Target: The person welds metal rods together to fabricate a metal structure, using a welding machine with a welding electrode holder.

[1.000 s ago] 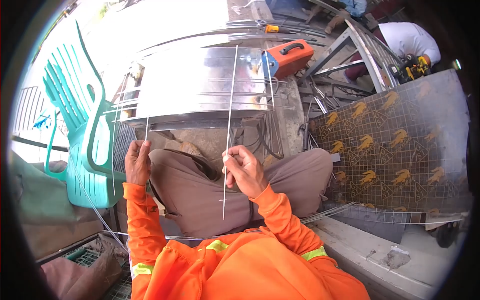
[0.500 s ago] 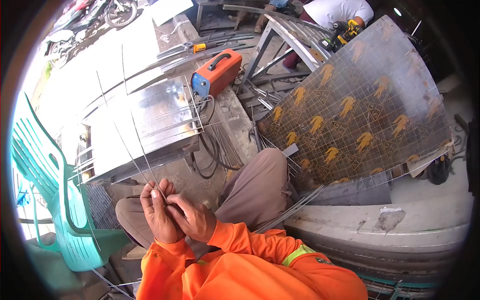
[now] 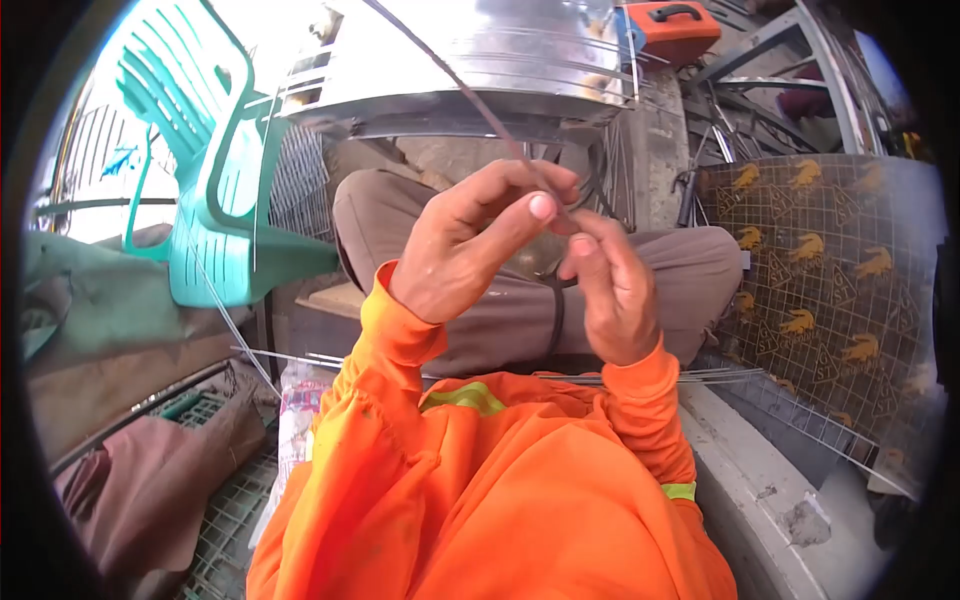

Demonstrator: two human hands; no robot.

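A thin metal rod (image 3: 450,75) runs from the upper middle down to my two hands. My left hand (image 3: 475,225) pinches it between thumb and fingers, near its lower end. Close beside it, my right hand (image 3: 615,285) has its thumb and fingertips together at the rod's end. More thin rods (image 3: 700,377) lie across my lap, behind the orange jacket. Beyond my hands stands a shiny metal worktop (image 3: 480,50) with thin rods on it.
A green plastic chair (image 3: 215,250) is at the left. An orange and blue machine (image 3: 670,32) sits at the top right. A patterned sheet (image 3: 810,270) leans at the right, beside a concrete ledge (image 3: 745,480). Brown cloth (image 3: 150,490) lies at lower left.
The view has turned down and left. My hands are now nearer the camera and slightly farther apart. One rod is visible at my fingers, where two showed before.
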